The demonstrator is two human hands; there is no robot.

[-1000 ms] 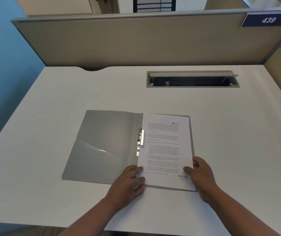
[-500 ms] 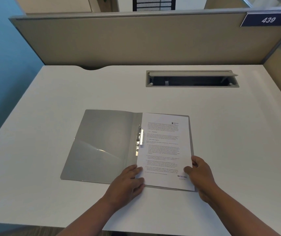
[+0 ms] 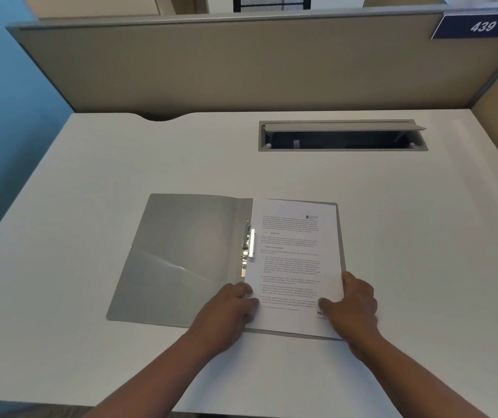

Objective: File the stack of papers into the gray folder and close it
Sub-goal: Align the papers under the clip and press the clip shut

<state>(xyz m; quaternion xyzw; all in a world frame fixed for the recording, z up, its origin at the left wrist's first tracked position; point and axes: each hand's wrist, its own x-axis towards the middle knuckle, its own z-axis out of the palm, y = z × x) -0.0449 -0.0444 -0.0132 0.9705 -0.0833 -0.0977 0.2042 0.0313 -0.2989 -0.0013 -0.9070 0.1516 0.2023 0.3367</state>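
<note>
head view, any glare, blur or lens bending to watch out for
Head view: a glare streak crosses the open gray plastic folder's left flap; the white printed papers' text is too small to read; the wide lens bows the white desk's edges; both hands look sharp.

papers (image 3: 296, 260) in open folder's (image 3: 181, 260) right half

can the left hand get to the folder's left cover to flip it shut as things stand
Probably yes. The left hand rests at the papers' near-left corner, right beside the open gray cover, which lies flat on the desk with nothing on it.
</note>
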